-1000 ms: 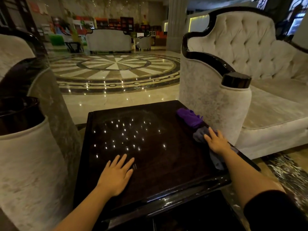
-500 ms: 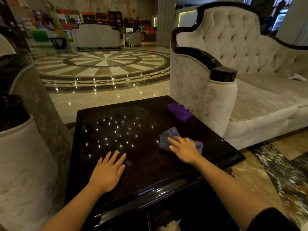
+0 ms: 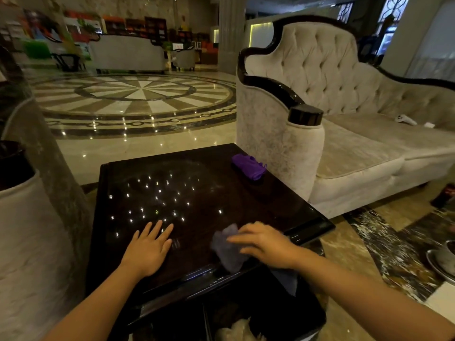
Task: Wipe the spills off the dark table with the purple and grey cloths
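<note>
The dark glossy table [image 3: 197,193] fills the middle of the view, its top dotted with light reflections. My left hand [image 3: 147,247] lies flat on the near left part of the top, fingers spread, holding nothing. My right hand [image 3: 263,242] presses on the grey cloth [image 3: 227,249] near the table's front edge; the cloth is blurred and part of it hangs over the edge. The purple cloth [image 3: 248,166] lies bunched at the far right corner, away from both hands.
A cream tufted sofa [image 3: 369,148] stands close against the table's right side, its armrest [image 3: 302,148] beside the purple cloth. A pale rounded armrest [image 3: 29,242] sits at the left. A dark bin [image 3: 246,316] with crumpled paper stands below the front edge. Polished marble floor lies beyond.
My right hand has dragged the grey cloth from the right edge leftward and toward me to the front edge. The left hand has stayed flat in place. The purple cloth has not moved.
</note>
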